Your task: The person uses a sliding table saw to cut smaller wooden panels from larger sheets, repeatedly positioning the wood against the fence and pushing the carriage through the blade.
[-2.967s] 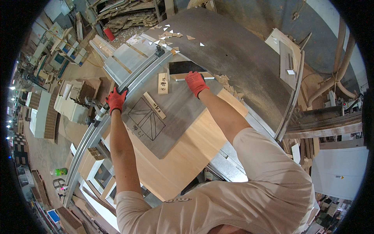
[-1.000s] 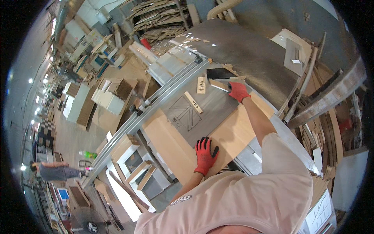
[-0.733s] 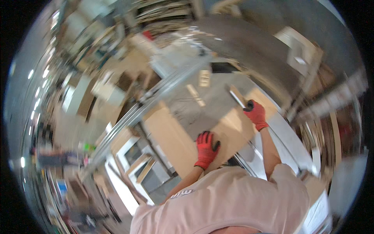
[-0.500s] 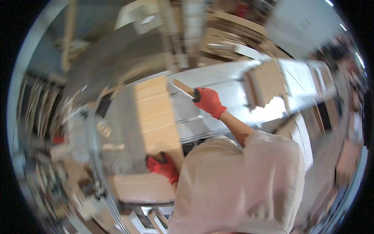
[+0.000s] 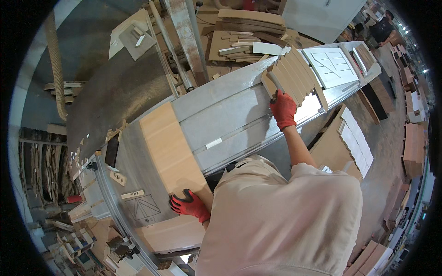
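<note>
My right hand point(image 5: 283, 110), in a red glove with black fingertips, is closed on the near end of a narrow strip point(image 5: 276, 82). The strip lies against the left side of a fanned stack of wooden boards point(image 5: 294, 76) on the metal table point(image 5: 225, 110). Down at the left, my left hand point(image 5: 189, 206), gloved alike, rests at the near end of a long light wooden board point(image 5: 168, 142). Its fingers are apart and touch the board's edge. Another light wooden panel point(image 5: 172, 233) lies just below that hand.
A white grooved panel point(image 5: 329, 66) lies beyond the stack. Scrap strips point(image 5: 241, 43) are piled behind the table. A metal rail point(image 5: 122, 216) runs along the left side. Leaning boards point(image 5: 338, 142) stand at the right. A person point(image 5: 384, 30) is at the far right.
My right hand has moved right with the strip, from over the bare metal to the stack's side. My left hand stays by the board's near end. The view has turned and sharpened.
</note>
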The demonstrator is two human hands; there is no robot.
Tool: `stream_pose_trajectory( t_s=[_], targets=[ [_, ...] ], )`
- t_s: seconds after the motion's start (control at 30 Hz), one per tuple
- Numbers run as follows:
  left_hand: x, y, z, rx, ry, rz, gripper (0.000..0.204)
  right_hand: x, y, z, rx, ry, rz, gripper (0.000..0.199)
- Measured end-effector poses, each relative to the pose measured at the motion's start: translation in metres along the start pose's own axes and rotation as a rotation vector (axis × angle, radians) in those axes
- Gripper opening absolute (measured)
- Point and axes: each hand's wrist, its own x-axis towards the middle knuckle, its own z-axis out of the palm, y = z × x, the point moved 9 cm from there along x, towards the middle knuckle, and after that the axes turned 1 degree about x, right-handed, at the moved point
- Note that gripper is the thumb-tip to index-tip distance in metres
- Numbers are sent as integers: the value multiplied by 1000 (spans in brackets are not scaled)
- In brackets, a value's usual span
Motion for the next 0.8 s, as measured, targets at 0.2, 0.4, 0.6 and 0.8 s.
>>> stream_pose_trajectory(
  t_s=[0.2, 0.4, 0.6, 0.8],
  targets=[
    [5, 9, 0, -34, -30, -14, 53, -7, 8, 4, -151, 46, 19, 23],
    [4, 10, -1, -37, -39, -26, 52, -9, -6, 4, -69, 36, -17, 27],
    [6, 20, 3, -44, -31, 15, 51, 17, 22, 86, 560, -219, 189, 33],
    [1, 9, 5, -28, -12, -45, 51, 20, -25, 94, 611, -101, 133, 24]
  ],
)
